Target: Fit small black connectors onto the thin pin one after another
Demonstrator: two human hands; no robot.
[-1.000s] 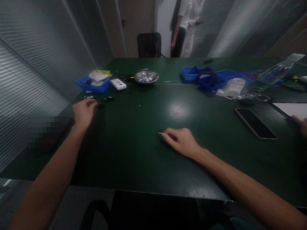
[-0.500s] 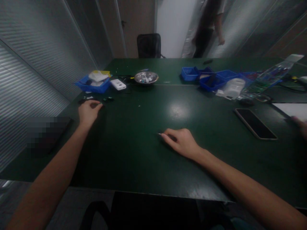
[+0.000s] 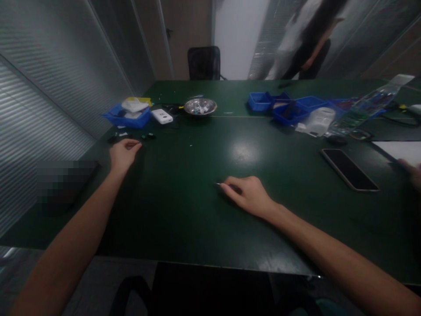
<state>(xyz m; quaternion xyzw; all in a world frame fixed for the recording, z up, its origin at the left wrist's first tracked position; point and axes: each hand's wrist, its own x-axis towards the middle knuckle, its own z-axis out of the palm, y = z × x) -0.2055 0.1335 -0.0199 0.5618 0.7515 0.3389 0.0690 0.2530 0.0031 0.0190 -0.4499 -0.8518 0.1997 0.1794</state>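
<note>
My left hand (image 3: 124, 152) is at the left of the green table (image 3: 177, 193), thumb and fingertips pinched together near several small dark pieces (image 3: 148, 136). Whatever may be between those fingertips is too small to make out. Closer to me, at the middle, my right hand (image 3: 248, 193) rests on the tabletop with its fingers closed. A thin, shiny metal tip (image 3: 217, 184) pokes out from the pinch, pointing left; the rest of this slim object is hidden in the hand.
Behind my left hand stand a blue basket (image 3: 126, 118), a white device (image 3: 162, 116) and a metal bowl (image 3: 200, 107). To the right are blue trays (image 3: 259, 102), a tilted plastic bottle (image 3: 371, 105) and a phone (image 3: 350, 170). Another person's hand (image 3: 409, 169) shows at the right edge.
My left hand has shifted very slightly, its fingertips drawn closer together. My right hand stays where it was. The person in the background has moved right.
</note>
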